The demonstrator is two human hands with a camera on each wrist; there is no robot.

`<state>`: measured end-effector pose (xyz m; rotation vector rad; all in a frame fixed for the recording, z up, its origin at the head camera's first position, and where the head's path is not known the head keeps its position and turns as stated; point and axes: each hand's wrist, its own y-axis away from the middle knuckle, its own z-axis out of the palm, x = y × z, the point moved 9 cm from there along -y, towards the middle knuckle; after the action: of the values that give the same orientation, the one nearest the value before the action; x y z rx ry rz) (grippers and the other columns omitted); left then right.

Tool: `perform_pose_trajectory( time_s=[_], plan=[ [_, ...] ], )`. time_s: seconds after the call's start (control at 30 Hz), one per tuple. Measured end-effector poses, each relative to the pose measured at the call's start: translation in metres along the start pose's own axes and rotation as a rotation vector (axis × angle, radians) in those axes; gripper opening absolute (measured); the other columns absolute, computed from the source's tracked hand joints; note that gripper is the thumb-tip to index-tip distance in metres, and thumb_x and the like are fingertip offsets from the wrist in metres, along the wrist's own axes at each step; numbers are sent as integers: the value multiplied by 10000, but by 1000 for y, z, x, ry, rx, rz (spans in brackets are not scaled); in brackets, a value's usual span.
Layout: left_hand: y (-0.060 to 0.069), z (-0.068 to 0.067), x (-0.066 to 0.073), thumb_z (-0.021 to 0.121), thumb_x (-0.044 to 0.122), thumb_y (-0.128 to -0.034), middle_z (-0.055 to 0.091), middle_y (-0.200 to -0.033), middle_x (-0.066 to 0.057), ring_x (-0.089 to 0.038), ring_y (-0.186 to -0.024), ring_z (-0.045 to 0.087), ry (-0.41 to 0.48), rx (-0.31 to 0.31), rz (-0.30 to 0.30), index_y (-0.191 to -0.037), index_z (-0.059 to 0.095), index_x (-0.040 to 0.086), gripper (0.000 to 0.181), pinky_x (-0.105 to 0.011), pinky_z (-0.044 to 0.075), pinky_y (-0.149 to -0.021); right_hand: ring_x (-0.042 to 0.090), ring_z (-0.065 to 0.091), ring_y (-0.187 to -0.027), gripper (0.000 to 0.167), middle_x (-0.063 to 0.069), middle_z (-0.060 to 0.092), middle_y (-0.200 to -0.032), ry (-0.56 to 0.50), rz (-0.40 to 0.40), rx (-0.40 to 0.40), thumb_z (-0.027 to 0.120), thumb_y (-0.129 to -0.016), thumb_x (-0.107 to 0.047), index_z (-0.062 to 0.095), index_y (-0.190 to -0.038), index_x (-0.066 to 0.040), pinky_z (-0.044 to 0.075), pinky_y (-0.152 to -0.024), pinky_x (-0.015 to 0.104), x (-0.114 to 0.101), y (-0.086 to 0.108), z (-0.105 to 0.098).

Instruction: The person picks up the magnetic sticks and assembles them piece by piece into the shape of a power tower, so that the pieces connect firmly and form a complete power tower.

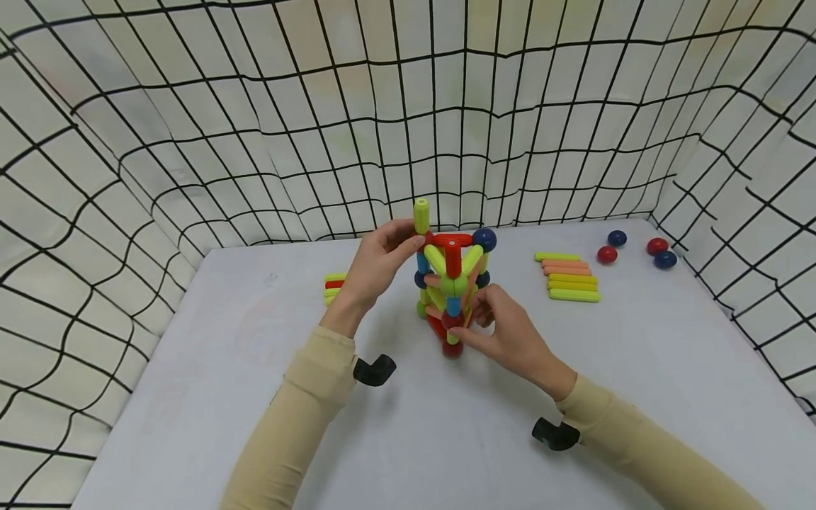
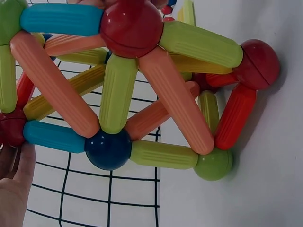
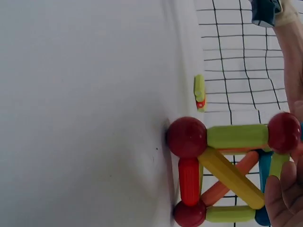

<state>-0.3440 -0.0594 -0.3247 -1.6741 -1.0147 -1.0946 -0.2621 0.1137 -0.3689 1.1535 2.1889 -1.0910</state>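
A tower of magnetic sticks and balls (image 1: 454, 285) stands on the white table, built of green, yellow, orange, red and blue sticks. An upright green stick (image 1: 421, 217) tops its left corner. There my left hand (image 1: 376, 265) pinches the upper red ball (image 2: 12, 128) between thumb and fingers. Lower down at the front, my right hand (image 1: 508, 331) holds the tower at a red ball (image 2: 131, 29), its thumb across the near side and its fingers bent round the right. In the right wrist view, the tower's lower red balls (image 3: 187, 137) rest against the table.
Loose green, orange and yellow sticks (image 1: 572, 278) lie in a row to the right. Farther right are two red balls (image 1: 607, 254) and two dark blue balls (image 1: 665, 260). A few sticks (image 1: 334, 285) lie partly behind my left hand. Black netting (image 1: 357, 134) surrounds the table's back and sides.
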Motion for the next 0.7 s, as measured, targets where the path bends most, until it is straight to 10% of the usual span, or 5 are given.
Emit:
perform_pose_trajectory(
  time_s=[0.37, 0.7],
  plan=[
    [26, -14, -2, 648, 265, -954, 600, -1243, -26, -154, -1191, 541, 32, 45, 7, -1278, 599, 113, 361, -370, 447, -1027, 129, 596, -770, 369, 102, 592, -999, 68, -33, 49, 784, -810, -35, 528, -1076, -23, 578, -693, 308, 5, -1, -14],
    [54, 13, 9, 590, 129, -977, 607, -1247, -59, -259, -1176, 566, 122, -247, 128, -1240, 633, 92, 269, -383, 489, -978, 286, 644, -987, 299, 150, 598, -1145, 44, 193, 84, 658, -927, -55, 550, -1198, 9, 559, -848, 449, 39, -17, -33]
  ],
)
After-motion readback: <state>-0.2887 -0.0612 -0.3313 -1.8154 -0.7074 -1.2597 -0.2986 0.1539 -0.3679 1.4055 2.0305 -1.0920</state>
